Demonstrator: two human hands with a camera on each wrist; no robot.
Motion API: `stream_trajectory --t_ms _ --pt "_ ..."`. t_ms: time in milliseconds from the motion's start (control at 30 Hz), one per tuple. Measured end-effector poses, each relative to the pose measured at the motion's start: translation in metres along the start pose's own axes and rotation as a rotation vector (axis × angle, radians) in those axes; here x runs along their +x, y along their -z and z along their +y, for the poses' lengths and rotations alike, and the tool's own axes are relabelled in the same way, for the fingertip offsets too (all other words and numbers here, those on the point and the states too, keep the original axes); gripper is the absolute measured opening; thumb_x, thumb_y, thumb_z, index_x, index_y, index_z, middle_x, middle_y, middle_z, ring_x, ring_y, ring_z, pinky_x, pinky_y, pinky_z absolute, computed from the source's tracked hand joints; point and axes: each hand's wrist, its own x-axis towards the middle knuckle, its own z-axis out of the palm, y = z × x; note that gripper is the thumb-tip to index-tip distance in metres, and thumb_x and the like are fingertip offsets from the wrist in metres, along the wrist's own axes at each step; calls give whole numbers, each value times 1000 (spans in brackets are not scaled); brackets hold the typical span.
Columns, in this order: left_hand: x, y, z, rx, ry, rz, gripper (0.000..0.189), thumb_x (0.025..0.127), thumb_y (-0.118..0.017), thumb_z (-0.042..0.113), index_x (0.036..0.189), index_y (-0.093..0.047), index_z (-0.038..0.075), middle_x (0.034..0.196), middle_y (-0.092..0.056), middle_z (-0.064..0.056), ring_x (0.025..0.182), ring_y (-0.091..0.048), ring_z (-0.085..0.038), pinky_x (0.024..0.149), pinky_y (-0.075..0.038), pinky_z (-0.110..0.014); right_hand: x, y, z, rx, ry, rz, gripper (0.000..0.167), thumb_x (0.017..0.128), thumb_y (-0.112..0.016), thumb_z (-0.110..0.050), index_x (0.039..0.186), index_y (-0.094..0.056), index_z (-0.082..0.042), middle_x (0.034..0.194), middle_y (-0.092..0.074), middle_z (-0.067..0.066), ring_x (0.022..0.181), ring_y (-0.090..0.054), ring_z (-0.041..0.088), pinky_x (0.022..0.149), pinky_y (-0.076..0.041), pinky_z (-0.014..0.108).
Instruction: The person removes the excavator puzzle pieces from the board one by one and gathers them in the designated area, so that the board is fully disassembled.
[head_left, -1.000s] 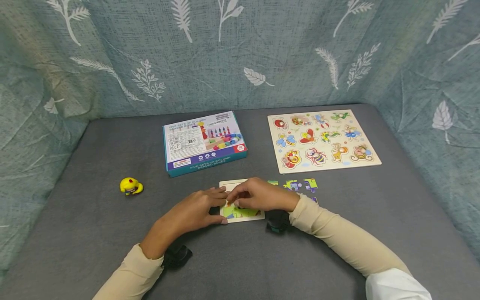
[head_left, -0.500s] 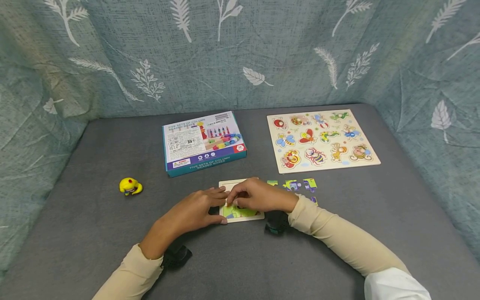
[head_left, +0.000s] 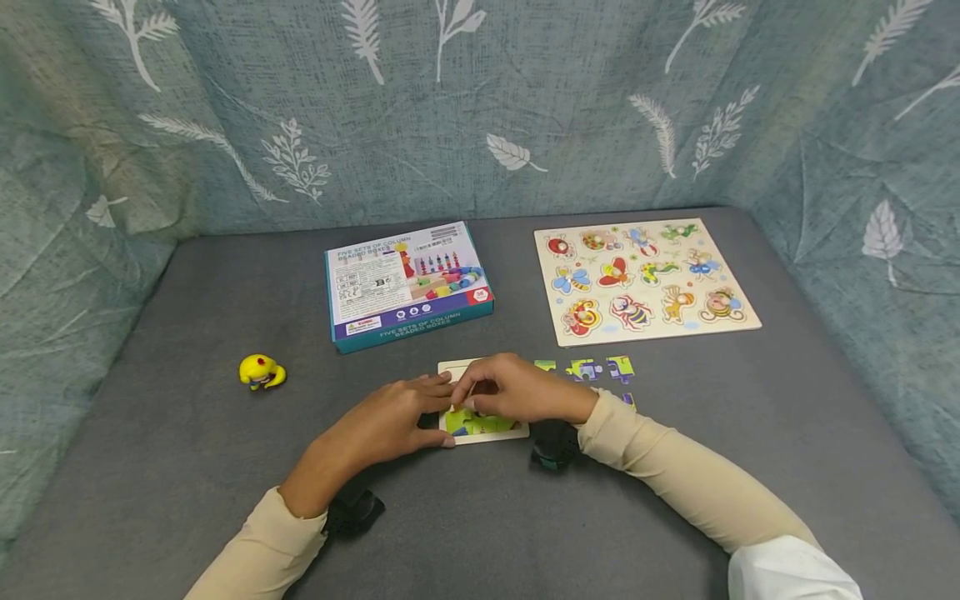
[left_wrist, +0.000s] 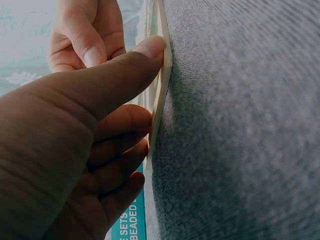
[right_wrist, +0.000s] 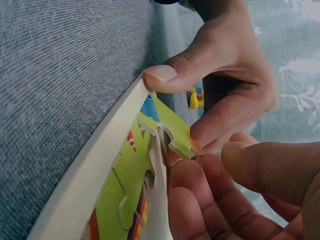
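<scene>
A small wooden jigsaw tray (head_left: pixel 452 365) with a green picture lies before me. My left hand (head_left: pixel 397 414) holds its left side, thumb at the near edge and fingers over the far part. In the right wrist view, a green puzzle piece (right_wrist: pixel 174 121) sits tilted, raised above the pieces in the tray. My right hand (head_left: pixel 521 390) reaches over the tray with bent fingers and pinches that piece at its edge. The right hand's fingertips (right_wrist: pixel 189 172) are close to the left index finger. In the head view this piece is mostly hidden under the hands.
Several loose puzzle pieces (head_left: pixel 583 369) lie right of the tray, partly behind the right wrist. A bead-set box (head_left: pixel 411 283) stands behind it. An insect puzzle board (head_left: pixel 648 283) lies at the back right, and a yellow toy (head_left: pixel 262 372) at the left.
Both hands stay in nearly the same place. The right fingertips shift very slightly at the tray's left part; the objects around them have not moved.
</scene>
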Motion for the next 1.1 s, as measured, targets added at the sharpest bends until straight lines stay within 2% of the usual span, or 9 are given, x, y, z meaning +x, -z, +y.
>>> stream_trajectory --t_ms 267,667,867,1100 --pt "-1 -1 0 -2 -4 8 51 84 -77 33 124 -67 3 136 -55 -15 129 -48 -31 100 -43 -52 4 1 3 92 -83 -21 16 91 -63 4 105 -70 0 97 -69 3 81 -59 9 74 -52 23" --pt "-1 -2 -1 -14 18 0 55 84 -78 34 128 -64 3 137 -55 -12 130 -47 -31 101 -41 -52 6 -4 1 8 -104 -58 12 89 -67 3 99 -73 0 88 -68 -1 74 -55 3 70 -50 19" --pt "0 -3 -1 -12 -2 12 54 84 -78 33 126 -65 3 137 -55 -14 130 -47 -32 100 -42 -52 5 -4 1 -15 -117 -6 11 90 -67 2 99 -72 -1 88 -69 0 75 -58 5 71 -51 21" --pt "-1 -3 -2 8 -30 41 52 83 -79 33 121 -67 -1 139 -53 -14 129 -48 -30 100 -44 -47 3 -1 5 -27 -135 39 13 90 -65 1 101 -72 -4 89 -69 -3 73 -57 7 65 -50 21"
